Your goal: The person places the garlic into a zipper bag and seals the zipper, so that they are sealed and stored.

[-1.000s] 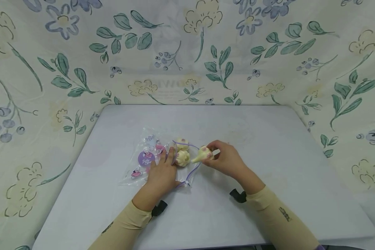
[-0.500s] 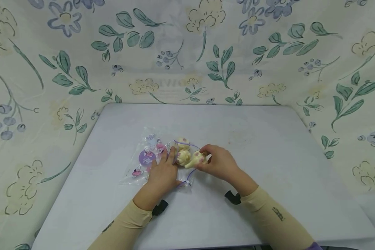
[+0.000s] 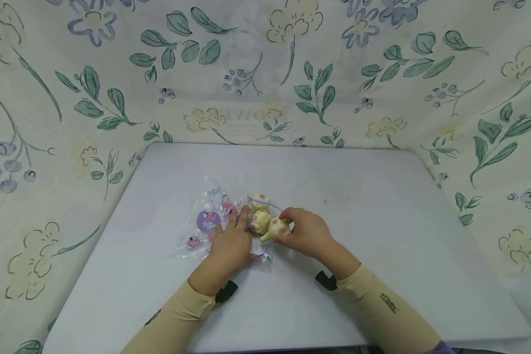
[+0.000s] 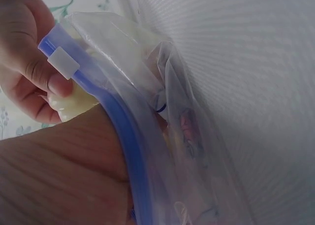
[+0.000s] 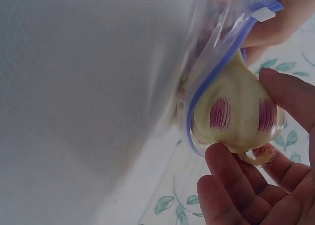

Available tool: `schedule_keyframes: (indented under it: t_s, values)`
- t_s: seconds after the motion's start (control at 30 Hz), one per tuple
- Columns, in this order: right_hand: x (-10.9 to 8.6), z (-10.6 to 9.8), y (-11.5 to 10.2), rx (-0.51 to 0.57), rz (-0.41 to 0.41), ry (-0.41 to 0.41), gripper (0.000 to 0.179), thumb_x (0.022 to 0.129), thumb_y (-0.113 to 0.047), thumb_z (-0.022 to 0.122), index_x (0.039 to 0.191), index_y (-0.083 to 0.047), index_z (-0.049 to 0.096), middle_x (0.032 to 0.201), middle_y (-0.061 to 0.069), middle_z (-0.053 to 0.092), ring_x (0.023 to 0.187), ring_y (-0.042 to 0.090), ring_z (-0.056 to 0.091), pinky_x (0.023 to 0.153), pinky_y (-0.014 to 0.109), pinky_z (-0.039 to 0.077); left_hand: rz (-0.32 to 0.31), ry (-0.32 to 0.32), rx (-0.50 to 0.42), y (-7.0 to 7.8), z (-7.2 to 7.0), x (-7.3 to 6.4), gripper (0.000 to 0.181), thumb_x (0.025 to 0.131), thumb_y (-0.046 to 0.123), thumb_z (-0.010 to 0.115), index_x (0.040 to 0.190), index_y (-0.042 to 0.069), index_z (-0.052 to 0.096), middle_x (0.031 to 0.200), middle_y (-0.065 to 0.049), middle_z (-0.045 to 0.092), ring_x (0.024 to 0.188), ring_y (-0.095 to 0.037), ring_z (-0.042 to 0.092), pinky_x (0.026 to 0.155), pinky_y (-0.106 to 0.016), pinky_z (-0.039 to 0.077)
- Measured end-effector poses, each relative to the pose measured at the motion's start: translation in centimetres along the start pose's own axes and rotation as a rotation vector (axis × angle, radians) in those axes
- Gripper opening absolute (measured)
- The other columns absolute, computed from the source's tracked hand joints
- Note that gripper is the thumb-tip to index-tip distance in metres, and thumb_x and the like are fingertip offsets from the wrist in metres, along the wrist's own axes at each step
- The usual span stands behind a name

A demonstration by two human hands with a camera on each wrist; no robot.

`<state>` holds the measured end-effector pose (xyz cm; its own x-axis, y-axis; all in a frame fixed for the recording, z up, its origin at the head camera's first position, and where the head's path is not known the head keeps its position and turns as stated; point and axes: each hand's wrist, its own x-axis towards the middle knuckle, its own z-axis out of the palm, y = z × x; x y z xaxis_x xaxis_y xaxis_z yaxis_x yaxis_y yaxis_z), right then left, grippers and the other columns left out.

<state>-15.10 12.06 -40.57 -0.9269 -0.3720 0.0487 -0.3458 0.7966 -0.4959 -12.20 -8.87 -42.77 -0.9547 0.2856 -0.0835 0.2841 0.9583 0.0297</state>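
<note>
My right hand (image 3: 309, 233) grips a cream garlic bulb (image 5: 241, 109) by its root end between thumb and fingers. Purple streaks mark the bulb, and its stem end points left into the mouth of a clear zip bag (image 3: 188, 227). Two more garlic bulbs, a near one (image 3: 260, 222) and a far one (image 3: 261, 200), lie at the bag's mouth. My left hand (image 3: 230, 246) rests on the bag with fingers extended, its thumb near the purple zip edge. A white slider (image 4: 64, 62) sits on that edge. The hand hides part of the bag.
A white-covered table (image 3: 371, 196) stretches around the bag, with faint specks toward the back right. Floral cloth (image 3: 243, 98) hangs behind and at both sides. Black pieces (image 3: 326, 280) stick out at both wrists by the tan sleeves.
My right hand has moved left with the garlic bulb, from just outside the bag's mouth into it, beside the near bulb. My left hand stays on the bag.
</note>
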Motion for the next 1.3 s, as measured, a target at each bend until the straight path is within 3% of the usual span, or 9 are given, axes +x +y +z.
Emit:
schedule_keyframes:
  t_s: [0.27, 0.53, 0.67, 0.87, 1.03, 1.13, 1.3]
  values:
    - [0.1, 0.8, -0.1, -0.063, -0.038, 0.013, 0.048, 0.075, -0.044, 0.087, 0.112, -0.018, 0.070, 0.101, -0.005, 0.073, 0.068, 0.007, 0.056, 0.061, 0.029, 0.048, 0.001, -0.005, 0.000, 0.0, 0.0, 0.1, 0.076, 0.075, 0.059, 0.081, 0.124, 0.002, 0.070, 0.168, -0.019, 0.019, 0.153, -0.044, 0.023, 0.108, -0.071, 0.037]
    - [0.1, 1.4, -0.5, -0.109, -0.074, 0.000, 0.051, 0.076, -0.046, 0.086, 0.115, -0.017, 0.070, 0.105, -0.002, 0.074, 0.091, 0.016, 0.069, 0.072, 0.036, 0.055, 0.007, 0.007, -0.002, 0.0, 0.0, 0.2, 0.074, 0.075, 0.057, 0.082, 0.120, 0.000, 0.072, 0.167, -0.020, 0.020, 0.152, -0.044, 0.024, 0.107, -0.071, 0.038]
    - [0.2, 1.5, -0.7, -0.145, -0.086, 0.014, 0.053, 0.076, -0.049, 0.085, 0.116, -0.018, 0.071, 0.108, -0.001, 0.075, 0.095, 0.018, 0.071, 0.074, 0.039, 0.056, 0.006, 0.002, -0.006, 0.1, 0.0, 0.2, 0.073, 0.075, 0.056, 0.082, 0.120, -0.001, 0.072, 0.167, -0.020, 0.019, 0.152, -0.044, 0.024, 0.107, -0.071, 0.037]
    - [0.3, 1.9, -0.8, -0.227, -0.091, 0.026, 0.056, 0.078, -0.057, 0.080, 0.119, -0.020, 0.073, 0.101, -0.001, 0.075, 0.083, 0.017, 0.069, 0.064, 0.035, 0.054, 0.008, 0.006, -0.014, 0.0, 0.0, 0.1, 0.072, 0.075, 0.055, 0.083, 0.119, -0.001, 0.072, 0.167, -0.020, 0.020, 0.152, -0.044, 0.024, 0.107, -0.072, 0.037]
    - [0.2, 1.7, -0.7, -0.241, -0.103, -0.016, 0.063, 0.084, -0.062, 0.072, 0.129, -0.020, 0.070, 0.089, 0.001, 0.069, 0.063, 0.013, 0.054, 0.053, 0.029, 0.044, 0.015, 0.013, -0.023, 0.0, 0.1, 0.0, 0.070, 0.075, 0.054, 0.084, 0.118, 0.000, 0.073, 0.167, -0.020, 0.019, 0.152, -0.044, 0.025, 0.106, -0.073, 0.037]
    - [0.1, 1.4, -0.4, -0.206, -0.124, -0.048, 0.058, 0.088, -0.053, 0.068, 0.134, -0.017, 0.067, 0.092, 0.002, 0.069, 0.063, 0.012, 0.049, 0.053, 0.028, 0.042, 0.016, 0.015, -0.027, 0.0, 0.1, 0.0, 0.069, 0.075, 0.054, 0.083, 0.119, 0.001, 0.072, 0.167, -0.020, 0.019, 0.152, -0.044, 0.025, 0.106, -0.073, 0.037]
    - [0.0, 1.0, 0.0, -0.142, -0.139, -0.082, 0.054, 0.086, -0.040, 0.067, 0.134, -0.015, 0.067, 0.100, 0.002, 0.072, 0.071, 0.012, 0.054, 0.060, 0.029, 0.046, 0.011, 0.008, -0.026, 0.0, 0.0, -0.1, 0.072, 0.076, 0.056, 0.082, 0.121, 0.002, 0.072, 0.168, -0.020, 0.018, 0.152, -0.044, 0.023, 0.107, -0.072, 0.036]
